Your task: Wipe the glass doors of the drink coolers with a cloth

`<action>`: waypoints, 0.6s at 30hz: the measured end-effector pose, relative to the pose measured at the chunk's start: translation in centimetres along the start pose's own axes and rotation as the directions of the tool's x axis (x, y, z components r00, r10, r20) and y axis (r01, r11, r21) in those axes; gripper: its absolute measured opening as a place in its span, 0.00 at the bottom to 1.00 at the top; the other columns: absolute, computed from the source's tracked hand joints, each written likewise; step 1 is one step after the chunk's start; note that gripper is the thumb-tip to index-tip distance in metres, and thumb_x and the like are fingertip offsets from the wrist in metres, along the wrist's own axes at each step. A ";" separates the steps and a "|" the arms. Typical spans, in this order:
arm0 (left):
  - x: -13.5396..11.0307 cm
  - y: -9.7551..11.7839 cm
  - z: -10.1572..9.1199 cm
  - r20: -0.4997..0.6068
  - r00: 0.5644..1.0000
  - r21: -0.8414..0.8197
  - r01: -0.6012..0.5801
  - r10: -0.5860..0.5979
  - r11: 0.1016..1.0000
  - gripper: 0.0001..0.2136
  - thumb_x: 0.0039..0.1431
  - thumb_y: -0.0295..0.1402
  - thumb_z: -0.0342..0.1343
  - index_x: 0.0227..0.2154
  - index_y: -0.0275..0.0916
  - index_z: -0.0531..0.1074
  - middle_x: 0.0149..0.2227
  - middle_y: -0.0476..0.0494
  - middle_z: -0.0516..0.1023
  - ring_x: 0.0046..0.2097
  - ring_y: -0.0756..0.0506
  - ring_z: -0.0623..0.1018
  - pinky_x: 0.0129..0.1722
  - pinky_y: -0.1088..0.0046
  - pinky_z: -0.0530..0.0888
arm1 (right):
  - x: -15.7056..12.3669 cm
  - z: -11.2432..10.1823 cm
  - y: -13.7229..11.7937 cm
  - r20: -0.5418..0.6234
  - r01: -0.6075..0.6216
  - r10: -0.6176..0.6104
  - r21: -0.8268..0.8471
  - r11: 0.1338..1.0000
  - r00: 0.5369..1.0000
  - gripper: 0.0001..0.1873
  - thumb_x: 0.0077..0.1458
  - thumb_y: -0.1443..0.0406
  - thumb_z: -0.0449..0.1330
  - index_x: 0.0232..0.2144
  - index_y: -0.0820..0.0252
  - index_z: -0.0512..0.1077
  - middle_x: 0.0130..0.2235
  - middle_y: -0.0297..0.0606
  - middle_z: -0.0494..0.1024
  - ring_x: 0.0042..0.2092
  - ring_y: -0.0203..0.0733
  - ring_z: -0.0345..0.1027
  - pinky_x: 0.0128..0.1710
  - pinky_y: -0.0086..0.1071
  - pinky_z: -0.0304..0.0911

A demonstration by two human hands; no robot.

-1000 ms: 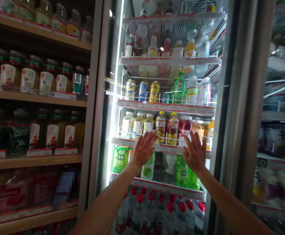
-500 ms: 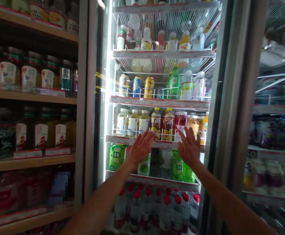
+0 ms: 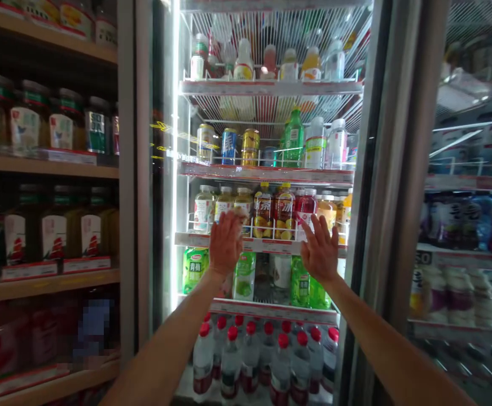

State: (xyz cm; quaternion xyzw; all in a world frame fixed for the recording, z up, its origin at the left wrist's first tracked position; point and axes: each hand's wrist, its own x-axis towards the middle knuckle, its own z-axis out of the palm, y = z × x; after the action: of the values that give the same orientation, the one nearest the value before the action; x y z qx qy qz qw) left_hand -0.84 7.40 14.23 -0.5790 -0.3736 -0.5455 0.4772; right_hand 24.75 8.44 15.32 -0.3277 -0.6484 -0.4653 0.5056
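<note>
Fingers (image 3: 224, 223) on the left hand (image 3: 224, 245) sit close together with a pale crumpled rag (image 3: 241, 213) by their tips, right in front of the pale bottles (image 3: 224, 202), can't tell if they're clamped on it. Right hand (image 3: 321, 251) has its fingers spread near the red bottle (image 3: 306, 202), with red-capped bottles (image 3: 231, 363) lower down in the lit fridge (image 3: 402, 169) and wooden shelves (image 3: 51, 283) off left.
</note>
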 end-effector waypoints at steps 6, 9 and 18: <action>0.1 -0.3 -0.2 -0.093 0.991 0.044 0.102 -0.097 0.994 0.25 0.61 0.32 0.43 0.61 0.33 0.50 0.63 0.34 0.53 0.65 0.43 0.47 0.62 0.60 0.50 | 0.1 0.0 -0.2 -0.006 -0.018 0.018 -0.016 1.000 1.000 0.31 0.57 0.64 0.48 0.62 0.54 0.47 0.63 0.41 0.55 0.65 0.45 0.40 0.62 0.48 0.37; -1.3 3.0 0.6 0.046 0.969 -0.039 -0.241 0.242 0.970 0.24 0.60 0.30 0.45 0.59 0.38 0.54 0.60 0.40 0.61 0.65 0.44 0.48 0.63 0.62 0.48 | 0.0 0.0 0.1 -0.001 0.001 -0.001 -0.009 1.000 1.000 0.31 0.57 0.64 0.48 0.62 0.53 0.47 0.63 0.41 0.53 0.65 0.45 0.40 0.62 0.48 0.36; -3.1 -6.6 -2.4 -0.145 0.925 0.067 0.363 -0.351 0.929 0.25 0.62 0.36 0.41 0.61 0.34 0.51 0.64 0.31 0.48 0.65 0.39 0.49 0.61 0.55 0.52 | -0.1 0.2 0.1 -0.007 -0.006 0.006 -0.011 1.000 1.000 0.31 0.56 0.64 0.49 0.62 0.53 0.47 0.64 0.40 0.53 0.65 0.46 0.40 0.62 0.48 0.37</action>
State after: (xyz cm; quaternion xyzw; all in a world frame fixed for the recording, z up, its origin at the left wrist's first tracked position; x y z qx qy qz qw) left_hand -8.21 7.15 11.98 -0.4416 -0.4658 -0.6421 0.4192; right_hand 24.77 8.63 15.21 -0.3309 -0.6430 -0.4684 0.5076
